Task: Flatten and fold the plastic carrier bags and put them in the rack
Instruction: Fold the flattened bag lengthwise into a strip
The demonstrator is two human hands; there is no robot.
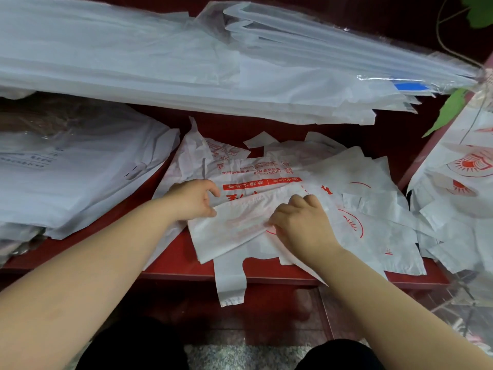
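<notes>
A white carrier bag with red print [240, 222] lies partly folded over on the red shelf [173, 260], one handle hanging over the front edge. My left hand [196, 200] pinches the folded flap's upper left corner. On the flap's right side my right hand [301, 222] rests with fingers curled, pinching the plastic. Under this bag lie several more printed bags [360, 188], loosely spread and crumpled.
A thick stack of plain white bags [186, 62] covers the back of the shelf. Another pile of bags in clear wrap [66, 169] sits at the left. More printed bags [464, 166] lean at the right, beside green leaves [448, 110].
</notes>
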